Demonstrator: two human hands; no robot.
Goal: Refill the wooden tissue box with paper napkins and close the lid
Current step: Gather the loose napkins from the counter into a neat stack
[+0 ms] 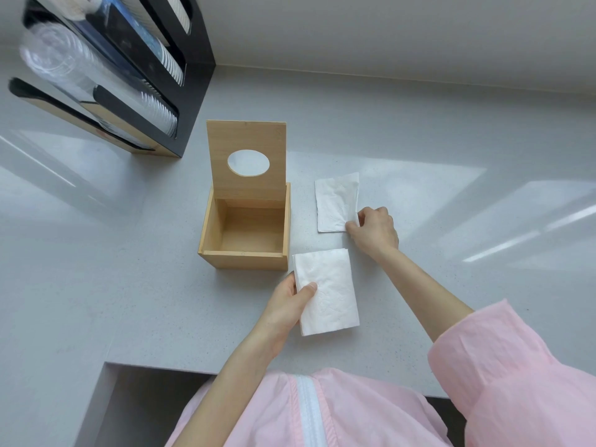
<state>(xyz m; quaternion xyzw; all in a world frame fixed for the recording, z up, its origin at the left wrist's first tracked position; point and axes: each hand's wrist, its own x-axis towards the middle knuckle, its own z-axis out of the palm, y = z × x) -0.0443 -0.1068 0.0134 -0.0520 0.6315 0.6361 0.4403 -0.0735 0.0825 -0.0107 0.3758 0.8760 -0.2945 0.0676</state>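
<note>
1. Nearest the camera, a pink sleeve [503, 366] and zipped jacket front fill the lower edge; the fabric looks thin and slightly crinkled.
2. The left hand [287, 304] is closed on a thick stack of napkins [325, 291], thumb pressed on top and fingers under its left edge. The stack is white, soft, faintly embossed and roughly rectangular, just in front of the box's right corner.
3. The right hand [374, 230] pinches the lower right corner of a second napkin pile [337, 203], thumb and forefinger closed on it, the other fingers curled. This pile lies flat on the counter, thinner and more wrinkled.
4. The step in hand looks like gathering both piles; it would go best by squaring their edges together before lowering them flat, since loose paper buckles against the walls.
5. The wooden tissue box [245, 240] sits just left of both piles, square, pale and smooth-grained, its inside empty.
6. Its lid [246, 143] stands upright at the back, with an oval opening.
7. The grey counter [96, 285] is matte and speckled.
8. Farthest, a black cup dispenser [135, 69] holds stacked cups.
</note>
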